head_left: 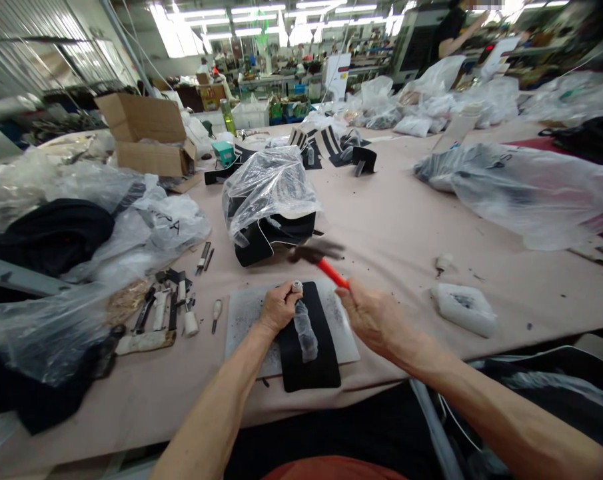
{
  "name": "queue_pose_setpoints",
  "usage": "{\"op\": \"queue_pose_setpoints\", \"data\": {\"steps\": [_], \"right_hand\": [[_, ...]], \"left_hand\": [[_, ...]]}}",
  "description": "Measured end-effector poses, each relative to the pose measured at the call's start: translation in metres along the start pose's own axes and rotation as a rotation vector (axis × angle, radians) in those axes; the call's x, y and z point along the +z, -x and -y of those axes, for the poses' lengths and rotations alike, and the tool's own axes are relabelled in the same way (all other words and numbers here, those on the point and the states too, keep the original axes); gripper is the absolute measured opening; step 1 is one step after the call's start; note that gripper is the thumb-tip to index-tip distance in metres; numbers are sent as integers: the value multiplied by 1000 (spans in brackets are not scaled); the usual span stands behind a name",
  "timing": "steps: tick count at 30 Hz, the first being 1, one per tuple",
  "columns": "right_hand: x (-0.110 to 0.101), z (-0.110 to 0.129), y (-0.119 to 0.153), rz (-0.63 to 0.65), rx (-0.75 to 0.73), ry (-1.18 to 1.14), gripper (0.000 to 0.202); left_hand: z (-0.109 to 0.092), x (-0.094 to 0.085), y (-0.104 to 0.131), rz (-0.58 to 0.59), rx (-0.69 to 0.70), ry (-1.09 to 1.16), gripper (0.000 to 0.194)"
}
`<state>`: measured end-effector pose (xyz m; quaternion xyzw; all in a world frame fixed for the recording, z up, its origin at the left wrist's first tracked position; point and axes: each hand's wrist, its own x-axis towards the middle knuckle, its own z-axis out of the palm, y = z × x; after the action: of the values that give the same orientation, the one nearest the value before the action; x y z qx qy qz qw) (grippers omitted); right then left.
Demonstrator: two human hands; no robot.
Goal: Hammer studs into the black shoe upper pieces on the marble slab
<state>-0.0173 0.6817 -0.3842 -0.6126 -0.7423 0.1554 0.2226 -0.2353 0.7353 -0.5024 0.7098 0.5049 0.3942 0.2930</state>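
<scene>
A black panel (321,353) lies over a pale, speckled board (246,320) at the table's near edge. My left hand (280,307) is closed around a small upright tool (297,287) whose round top shows above the fingers; its lower end is hidden. A wrinkled strip of clear plastic (306,337) rests on the panel just below that hand. To the right, my right hand (364,310) grips the red handle of a hammer (331,272). The hammer's head is blurred and hangs in the air above the board's far edge.
Plastic-covered black pieces (274,193) stand beyond the board. Hand tools (166,310) lie at the left, near plastic bags (156,220) and an open cardboard box (151,137). A white block (464,309) sits at the right. A person (454,33) is in the far background.
</scene>
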Motion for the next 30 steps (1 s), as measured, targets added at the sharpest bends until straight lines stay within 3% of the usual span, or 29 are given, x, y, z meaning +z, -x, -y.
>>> {"op": "queue_pose_setpoints", "data": {"steps": [2,4,5,8,9,10,11,13,15,18,21,24,27,29,30], "right_hand": [[-7,3,-5,219,-45,161,24],[-19,6,-10,217,-77,168,27],[-25,9,-12,116,-84,115,30],[-33,16,-14,-346,-22,-102,37],[-30,17,-13,-404,-7,-134,40],[-25,16,-12,-372,-2,-119,41],[-20,13,-10,-257,-6,-65,41],[-9,5,-7,97,-23,92,36],[-4,-8,-6,306,13,177,30],[1,-34,-6,320,146,74,33],[18,-71,-1,371,410,-109,39],[42,-103,10,355,533,39,37],[61,-103,21,91,315,299,27],[68,-81,24,-48,23,234,37],[71,-65,24,-44,-148,156,41]], "left_hand": [[2,1,0,0,-24,-25,9],[5,2,0,10,-52,-38,8],[6,2,0,14,-57,-31,8],[6,3,0,21,-42,18,10],[6,2,0,22,-40,24,10],[5,2,0,23,-42,18,10],[5,1,-1,27,-48,3,10],[4,1,-1,35,-55,-33,10],[5,1,-1,32,-45,-37,10],[6,1,0,16,-24,10,9],[7,2,1,19,-40,37,9],[7,2,1,24,-45,49,9],[6,1,0,19,-37,73,9],[4,0,-1,18,-39,84,9],[3,0,-1,18,-42,84,10]]}}
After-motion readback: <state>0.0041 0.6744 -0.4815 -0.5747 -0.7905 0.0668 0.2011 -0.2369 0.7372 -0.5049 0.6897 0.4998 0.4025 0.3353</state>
